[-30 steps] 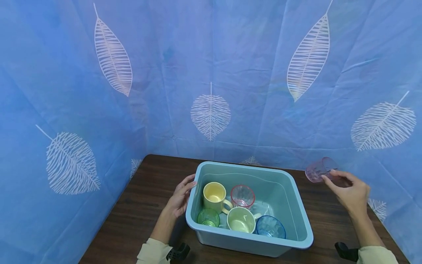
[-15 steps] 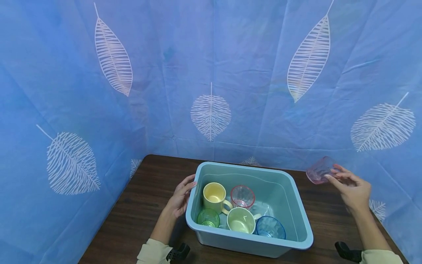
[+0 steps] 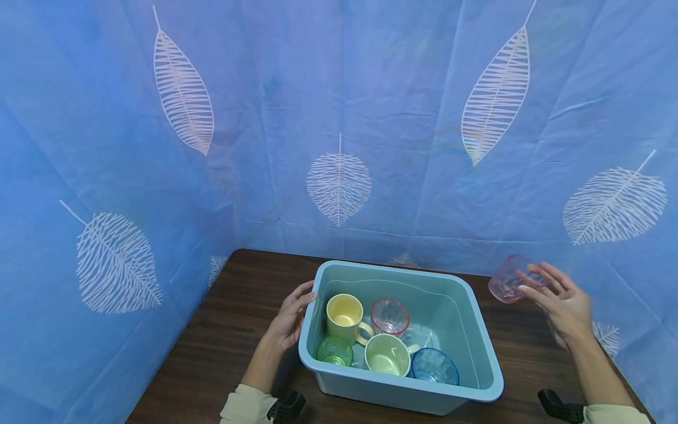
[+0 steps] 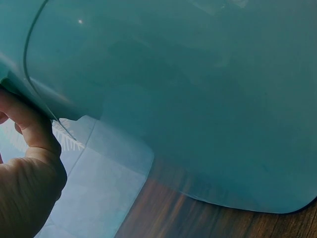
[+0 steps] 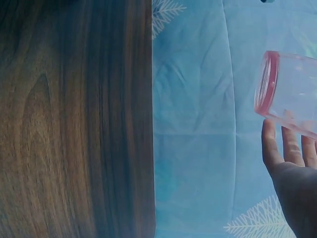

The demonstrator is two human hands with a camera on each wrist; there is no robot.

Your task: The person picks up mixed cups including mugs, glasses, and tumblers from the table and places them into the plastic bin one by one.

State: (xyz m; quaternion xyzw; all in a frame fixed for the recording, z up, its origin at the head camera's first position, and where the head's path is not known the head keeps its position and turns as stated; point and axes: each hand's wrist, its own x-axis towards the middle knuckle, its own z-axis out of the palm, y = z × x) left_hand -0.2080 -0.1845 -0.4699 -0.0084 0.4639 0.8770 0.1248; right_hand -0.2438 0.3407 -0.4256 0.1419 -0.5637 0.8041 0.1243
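My left hand [image 3: 288, 318] grips the left rim of a light blue plastic tub [image 3: 402, 397], fingers hooked at its edge in the left wrist view. Off the tub's far right corner, my right hand [image 3: 565, 306] holds a clear pink drinking glass [image 3: 507, 281] in the air, tilted, between thumb and fingers. Its pink rim band shows in the right wrist view. Inside the tub stand a yellow mug [image 3: 345, 309], a red-rimmed glass [image 3: 390, 309], a green glass [image 3: 335, 347], a pale green mug [image 3: 386, 353] and a blue glass [image 3: 435, 365].
The tub stands on a dark wooden table [image 3: 212, 353]. A blue cloth with white leaf prints [image 3: 339, 182] hangs close behind the table and along its sides. The table's back edge runs just behind the tub.
The pink glass has turned in my right hand and come slightly down and left, with the fingers shifting on it. The left hand and the tub stay nearly still.
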